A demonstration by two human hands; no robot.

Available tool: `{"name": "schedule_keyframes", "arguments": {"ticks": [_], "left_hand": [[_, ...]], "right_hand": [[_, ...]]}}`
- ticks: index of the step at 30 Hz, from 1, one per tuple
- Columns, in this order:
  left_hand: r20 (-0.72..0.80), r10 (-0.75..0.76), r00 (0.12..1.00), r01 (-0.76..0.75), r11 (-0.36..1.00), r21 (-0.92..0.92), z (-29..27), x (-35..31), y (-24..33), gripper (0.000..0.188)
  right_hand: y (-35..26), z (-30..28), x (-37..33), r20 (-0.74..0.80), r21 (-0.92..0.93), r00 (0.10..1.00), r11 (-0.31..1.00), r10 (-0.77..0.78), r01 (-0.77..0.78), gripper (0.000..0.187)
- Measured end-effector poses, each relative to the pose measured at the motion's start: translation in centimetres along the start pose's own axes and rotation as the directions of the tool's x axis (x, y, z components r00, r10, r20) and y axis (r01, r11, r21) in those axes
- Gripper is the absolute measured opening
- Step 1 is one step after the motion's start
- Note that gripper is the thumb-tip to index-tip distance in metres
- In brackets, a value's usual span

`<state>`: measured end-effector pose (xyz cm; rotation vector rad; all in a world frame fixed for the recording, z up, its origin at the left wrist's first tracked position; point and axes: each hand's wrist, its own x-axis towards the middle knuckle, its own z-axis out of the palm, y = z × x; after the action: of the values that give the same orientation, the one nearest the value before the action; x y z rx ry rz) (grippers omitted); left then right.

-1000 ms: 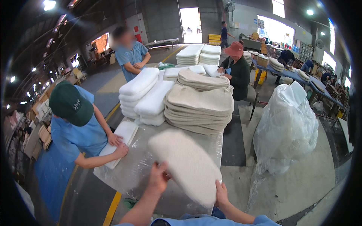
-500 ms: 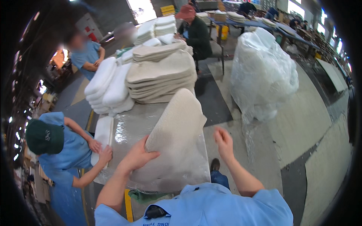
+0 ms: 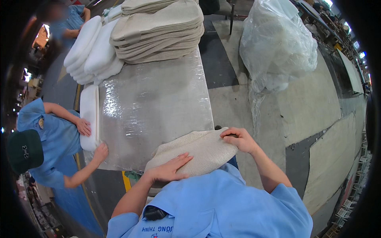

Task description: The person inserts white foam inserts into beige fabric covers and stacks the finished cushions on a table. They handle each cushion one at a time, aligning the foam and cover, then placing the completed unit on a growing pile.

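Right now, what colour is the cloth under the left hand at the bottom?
The cloth is plain beige, seen best in the head view.

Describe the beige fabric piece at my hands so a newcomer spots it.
Find the greyish, plastic-covered table. At its near edge, the rounded beige fabric piece meets your left hand and right hand. Unlike the stacked beige fabric pieces beyond, it lies apart, beside your light-blue shirt.
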<state>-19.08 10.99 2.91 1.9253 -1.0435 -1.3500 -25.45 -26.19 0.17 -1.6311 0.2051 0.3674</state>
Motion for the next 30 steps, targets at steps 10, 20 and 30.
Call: {"name": "schedule_keyframes", "arguments": {"ticks": [10,20,30], "left_hand": [[-0.087,-0.314,0.946,0.307,0.948,-0.08,-1.7,6.8,-4.0,0.058],[-0.657,-0.192,0.729,0.449,0.859,0.247,-3.0,8.0,-4.5,0.039],[-0.733,-0.158,0.661,0.396,0.904,0.162,-1.4,9.7,-6.1,0.035]], "right_hand": [[-1.2,6.0,14.4,0.428,-0.867,0.859,0.394,0.281,0.303,0.044],[-1.2,8.6,13.6,0.376,-0.805,0.922,0.526,0.095,0.274,0.025],[1.3,10.7,13.8,0.224,-0.848,0.966,0.514,0.126,0.13,0.032]]}}
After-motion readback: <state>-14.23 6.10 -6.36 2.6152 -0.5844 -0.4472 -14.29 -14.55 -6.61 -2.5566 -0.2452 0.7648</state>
